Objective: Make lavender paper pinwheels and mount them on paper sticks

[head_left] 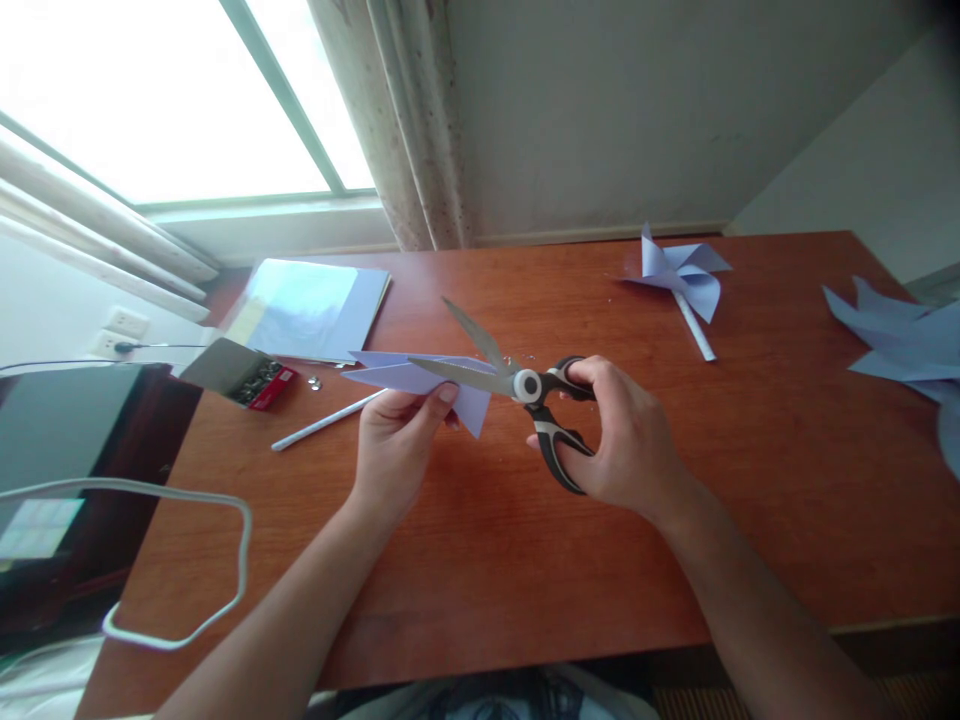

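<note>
My left hand (401, 435) pinches a folded piece of pale lilac paper (409, 376) between thumb and fingers above the table. Through the handles of a pair of black and grey scissors (527, 386) go the fingers and thumb of my right hand (626, 435). The scissor blades stand apart and point left; the lower blade lies across the paper just above my left thumb, while the upper one rises clear of it. Whether a blade touches the paper I cannot tell. Behind my left hand a thin white paper stick (326, 422) rests on the table.
A finished paper pinwheel (679, 275) lies at the back right of the wooden table (480, 560). More lilac paper shapes (907, 335) are at the right edge. Back left are a paper stack (311, 305) and an open small box (251, 378). A white cable (244, 550) loops over the left side.
</note>
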`<action>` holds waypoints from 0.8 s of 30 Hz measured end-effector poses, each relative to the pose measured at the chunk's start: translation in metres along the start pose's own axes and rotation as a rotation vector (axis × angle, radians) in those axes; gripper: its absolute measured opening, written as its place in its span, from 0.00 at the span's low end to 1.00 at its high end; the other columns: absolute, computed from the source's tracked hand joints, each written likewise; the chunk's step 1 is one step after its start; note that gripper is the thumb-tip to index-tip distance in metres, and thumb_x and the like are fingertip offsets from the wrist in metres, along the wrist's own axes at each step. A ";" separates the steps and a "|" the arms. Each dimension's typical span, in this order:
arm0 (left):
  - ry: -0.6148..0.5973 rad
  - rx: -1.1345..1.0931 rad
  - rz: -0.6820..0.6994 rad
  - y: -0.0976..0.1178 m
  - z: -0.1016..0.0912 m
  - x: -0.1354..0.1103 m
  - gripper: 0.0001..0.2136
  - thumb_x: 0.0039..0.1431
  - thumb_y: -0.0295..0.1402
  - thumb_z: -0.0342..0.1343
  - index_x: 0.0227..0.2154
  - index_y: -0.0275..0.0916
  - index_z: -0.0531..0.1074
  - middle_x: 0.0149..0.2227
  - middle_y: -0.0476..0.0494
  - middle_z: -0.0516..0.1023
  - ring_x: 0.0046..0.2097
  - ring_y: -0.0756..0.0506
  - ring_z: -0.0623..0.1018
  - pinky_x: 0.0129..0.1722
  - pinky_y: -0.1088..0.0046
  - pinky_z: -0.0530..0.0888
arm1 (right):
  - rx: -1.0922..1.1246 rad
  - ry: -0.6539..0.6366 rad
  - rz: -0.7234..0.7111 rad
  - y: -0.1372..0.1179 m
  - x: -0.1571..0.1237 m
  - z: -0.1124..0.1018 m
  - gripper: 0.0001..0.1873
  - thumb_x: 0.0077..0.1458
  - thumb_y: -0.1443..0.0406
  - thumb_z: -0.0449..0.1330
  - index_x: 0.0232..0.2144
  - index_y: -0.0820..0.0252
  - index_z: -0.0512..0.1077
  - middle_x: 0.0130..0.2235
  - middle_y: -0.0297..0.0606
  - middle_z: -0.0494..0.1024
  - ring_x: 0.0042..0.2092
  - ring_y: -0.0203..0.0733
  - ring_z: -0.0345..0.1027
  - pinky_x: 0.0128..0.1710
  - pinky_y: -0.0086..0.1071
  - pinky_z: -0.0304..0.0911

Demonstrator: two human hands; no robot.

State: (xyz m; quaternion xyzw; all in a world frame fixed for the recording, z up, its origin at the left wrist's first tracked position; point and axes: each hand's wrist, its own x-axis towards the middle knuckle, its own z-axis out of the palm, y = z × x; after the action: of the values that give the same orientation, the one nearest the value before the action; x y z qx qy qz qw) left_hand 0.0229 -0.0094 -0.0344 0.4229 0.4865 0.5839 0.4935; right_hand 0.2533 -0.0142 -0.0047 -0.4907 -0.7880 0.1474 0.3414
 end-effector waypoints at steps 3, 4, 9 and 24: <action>-0.007 -0.001 0.003 0.000 0.000 0.000 0.06 0.55 0.36 0.68 0.26 0.41 0.81 0.24 0.51 0.80 0.26 0.51 0.74 0.27 0.77 0.72 | 0.003 0.014 0.002 0.001 0.000 0.000 0.26 0.52 0.60 0.68 0.49 0.57 0.62 0.46 0.48 0.78 0.45 0.53 0.77 0.42 0.45 0.74; -0.008 -0.002 0.006 0.000 0.000 0.000 0.06 0.55 0.36 0.68 0.26 0.41 0.81 0.24 0.51 0.80 0.26 0.52 0.74 0.27 0.77 0.73 | 0.004 0.017 0.004 0.001 0.000 0.001 0.26 0.51 0.60 0.68 0.49 0.58 0.63 0.46 0.48 0.78 0.44 0.53 0.77 0.42 0.45 0.74; -0.006 -0.004 0.002 -0.001 -0.001 0.000 0.06 0.55 0.36 0.68 0.26 0.41 0.81 0.24 0.52 0.80 0.26 0.52 0.75 0.27 0.78 0.73 | 0.006 0.035 -0.001 0.001 0.000 0.001 0.27 0.51 0.59 0.69 0.49 0.58 0.63 0.45 0.47 0.78 0.43 0.52 0.77 0.42 0.44 0.74; -0.003 0.027 0.011 0.001 0.001 0.000 0.07 0.54 0.37 0.69 0.26 0.41 0.81 0.24 0.51 0.80 0.26 0.52 0.74 0.27 0.78 0.72 | 0.004 0.030 0.010 0.000 -0.001 0.000 0.27 0.52 0.58 0.69 0.49 0.57 0.63 0.46 0.47 0.78 0.43 0.51 0.77 0.42 0.44 0.74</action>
State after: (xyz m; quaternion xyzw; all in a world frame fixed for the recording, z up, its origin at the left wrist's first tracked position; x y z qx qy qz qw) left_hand 0.0235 -0.0097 -0.0333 0.4328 0.4914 0.5794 0.4853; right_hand 0.2535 -0.0147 -0.0054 -0.4961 -0.7799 0.1434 0.3536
